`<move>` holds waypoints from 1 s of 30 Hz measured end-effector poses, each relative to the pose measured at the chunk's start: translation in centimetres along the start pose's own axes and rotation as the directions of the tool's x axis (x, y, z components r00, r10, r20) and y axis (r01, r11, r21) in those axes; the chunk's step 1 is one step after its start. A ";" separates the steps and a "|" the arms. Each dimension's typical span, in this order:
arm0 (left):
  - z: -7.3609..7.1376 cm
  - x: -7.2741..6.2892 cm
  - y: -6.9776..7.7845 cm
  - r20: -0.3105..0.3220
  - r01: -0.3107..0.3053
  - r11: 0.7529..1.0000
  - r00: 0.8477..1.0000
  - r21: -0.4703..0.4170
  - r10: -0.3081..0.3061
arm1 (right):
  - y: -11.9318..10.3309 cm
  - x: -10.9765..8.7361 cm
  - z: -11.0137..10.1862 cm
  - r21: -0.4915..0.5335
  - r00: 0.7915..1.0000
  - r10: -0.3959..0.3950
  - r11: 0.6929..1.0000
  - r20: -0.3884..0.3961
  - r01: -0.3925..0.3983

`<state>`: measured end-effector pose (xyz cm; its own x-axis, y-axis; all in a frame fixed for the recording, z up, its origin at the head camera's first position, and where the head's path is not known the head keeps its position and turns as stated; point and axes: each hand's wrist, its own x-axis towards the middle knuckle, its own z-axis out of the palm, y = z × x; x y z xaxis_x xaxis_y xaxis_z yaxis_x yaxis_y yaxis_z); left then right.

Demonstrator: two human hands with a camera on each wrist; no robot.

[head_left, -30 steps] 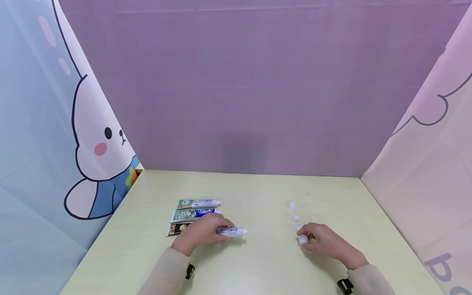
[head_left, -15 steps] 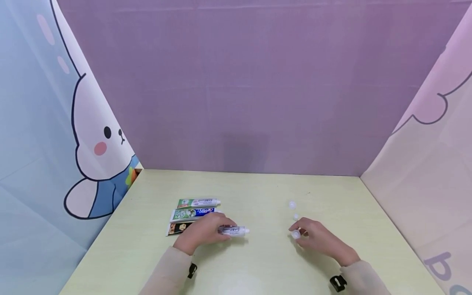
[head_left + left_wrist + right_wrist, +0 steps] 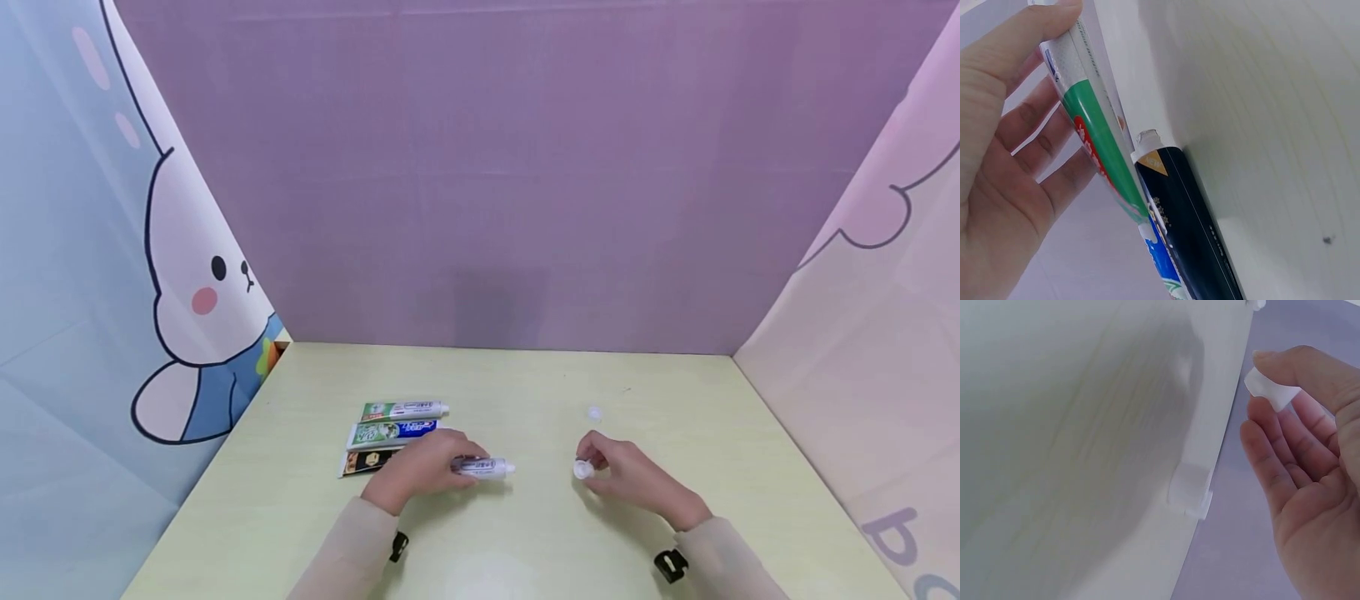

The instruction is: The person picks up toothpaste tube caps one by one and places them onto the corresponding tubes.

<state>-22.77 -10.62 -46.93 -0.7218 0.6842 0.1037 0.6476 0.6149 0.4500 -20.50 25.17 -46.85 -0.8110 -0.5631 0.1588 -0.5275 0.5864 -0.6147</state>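
My left hand grips a toothpaste tube by its sides, its bare nozzle pointing right. The left wrist view shows this tube's green and white body held above a black toothpaste tube. Between thumb and fingers of my right hand is a small white cap, held above the table and apart from the tube. Three more tubes lie in a column at the left: a green and white tube, a blue and green tube and the black one, partly covered by my left hand.
A loose white cap lies on the pale table, beyond my right hand. In the right wrist view a white cap sits on the tabletop, with part of another at the top edge. Purple cloth stands behind.
My right hand has lifted its cap off the table area at the right and moved left with it. My left hand has shifted slightly right with the toothpaste tube.
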 end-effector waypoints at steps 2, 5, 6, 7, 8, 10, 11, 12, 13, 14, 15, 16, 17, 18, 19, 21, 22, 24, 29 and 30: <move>0.0 0.1 0.1 0.003 0.001 1.000 1.000 0.004 -0.001 | -0.2 0.2 0.1 0.016 1.000 0.001 1.000 0.001 -0.001; 0.0 0.3 0.2 0.000 -0.020 1.000 1.000 0.017 0.020 | -0.5 0.5 0.3 0.027 1.000 -0.003 1.000 -0.006 0.004; 0.0 0.4 0.2 -0.001 -0.028 0.999 1.000 0.022 0.028 | -0.5 0.6 0.4 0.028 1.000 -0.005 1.000 -0.009 0.006; 0.1 0.5 0.3 -0.003 -0.038 0.999 0.999 0.031 0.038 | -0.5 0.7 0.5 0.028 1.000 -0.010 1.000 -0.013 0.011; 0.1 0.5 0.3 -0.004 -0.045 0.998 0.999 0.034 0.045 | -0.6 0.8 0.7 0.028 1.000 -0.013 1.000 -0.017 0.014; 0.1 0.6 0.5 -0.006 -0.055 0.998 0.998 0.035 0.055 | -0.6 0.9 0.9 0.026 0.999 -0.022 0.999 -0.024 0.023; 0.1 0.7 0.5 -0.005 -0.059 0.998 0.998 0.036 0.059 | -0.6 1.0 1.1 0.026 0.999 -0.024 0.999 -0.025 0.025; 0.2 0.8 0.5 -0.004 -0.059 0.998 0.998 0.036 0.059 | -0.7 1.1 1.2 0.024 0.999 -0.026 0.999 -0.027 0.027; 0.2 0.8 0.6 -0.003 -0.059 0.998 0.998 0.035 0.060 | -0.7 1.2 1.3 0.027 0.999 -0.025 0.999 -0.026 0.026; 0.2 0.9 0.6 -0.001 -0.058 0.998 0.998 0.030 0.058 | -0.7 1.3 1.5 0.032 0.999 -0.020 0.999 -0.024 0.021; 0.2 0.9 0.7 -0.001 -0.058 0.998 0.998 0.026 0.058 | -0.8 1.3 1.6 0.037 1.000 -0.018 0.999 -0.025 0.019; 0.2 1.0 0.7 0.000 -0.057 0.998 0.998 0.024 0.057 | -0.9 1.4 1.7 0.042 1.000 -0.015 0.999 -0.024 0.016; 0.2 1.0 0.7 0.000 -0.058 0.998 0.998 0.018 0.058 | -0.9 1.5 1.8 0.049 1.000 -0.010 0.999 -0.024 0.011; 0.2 1.1 0.8 0.000 -0.054 0.998 0.999 0.013 0.054 | -1.0 1.6 2.0 0.055 1.000 -0.008 0.998 -0.026 0.010; 0.2 1.1 0.9 0.001 -0.049 0.999 0.999 0.006 0.049 | -1.1 1.7 2.1 0.063 1.000 -0.008 0.998 -0.029 0.009; 0.2 1.2 0.9 0.002 -0.043 0.999 0.999 -0.005 0.043 | -1.2 1.9 2.3 0.070 0.999 -0.023 0.997 -0.040 0.025; 0.1 1.3 1.0 0.002 -0.043 0.999 0.999 -0.010 0.043 | -1.3 2.0 2.4 0.075 0.998 -0.032 0.997 -0.045 0.035; 0.1 1.4 1.1 0.004 -0.041 0.999 0.999 -0.013 0.041 | -1.4 2.2 2.7 0.080 0.997 -0.057 0.995 -0.059 0.062; 0.2 1.6 1.2 -0.003 -0.063 0.998 0.998 -0.022 0.063 | -1.8 2.7 3.3 0.086 0.989 -0.117 0.988 -0.089 0.125; 0.2 1.6 1.2 -0.007 -0.068 0.997 0.998 -0.023 0.068 | -1.9 2.8 3.3 0.086 0.988 -0.124 0.988 -0.093 0.132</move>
<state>-23.11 -8.65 -46.41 -0.6776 0.7220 0.1403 0.6898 0.5577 0.4618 -20.88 20.52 -47.80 -0.7593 -0.5750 0.3047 -0.6063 0.4551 -0.6522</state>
